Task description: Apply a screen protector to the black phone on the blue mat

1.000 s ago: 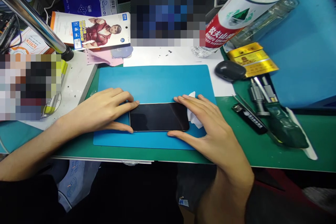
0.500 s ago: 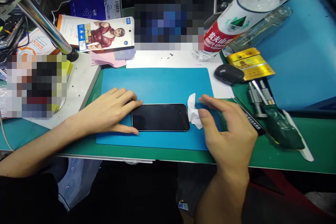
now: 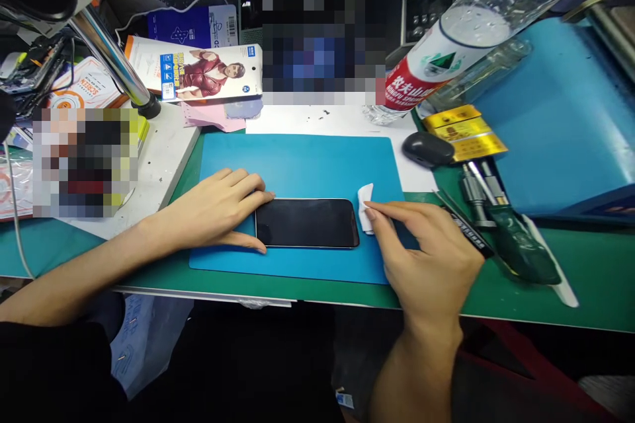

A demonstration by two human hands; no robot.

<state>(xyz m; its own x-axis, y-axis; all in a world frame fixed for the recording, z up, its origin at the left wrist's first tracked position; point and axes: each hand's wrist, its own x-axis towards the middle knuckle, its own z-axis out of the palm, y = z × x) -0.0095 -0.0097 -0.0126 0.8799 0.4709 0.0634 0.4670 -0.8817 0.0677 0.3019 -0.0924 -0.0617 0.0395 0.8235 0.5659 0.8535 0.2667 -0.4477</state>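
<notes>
On a blue mat (image 3: 297, 162) a black smartphone (image 3: 307, 223) lies flat, dark screen up and its long side running left to right. My left hand (image 3: 225, 211) grips the phone's left end, thumb at the near edge and index finger at the far edge. Just beyond the phone's right end, my right hand (image 3: 429, 254) pinches a crumpled white tissue (image 3: 366, 194) between thumb and forefinger. The tissue looks apart from the phone, and the fingertips cover part of it.
Behind the mat stands a large water bottle (image 3: 421, 73), with a black computer mouse (image 3: 427, 149) and a gold packet (image 3: 466, 133) nearby. Screwdrivers (image 3: 479, 192) and a dark green pouch (image 3: 523, 244) lie right. A metal lamp post (image 3: 114, 63) rises at left.
The fingers of my right hand have closed on the tissue, which they stood beside before. My left hand keeps its hold on the phone. The whole view has shifted slightly.
</notes>
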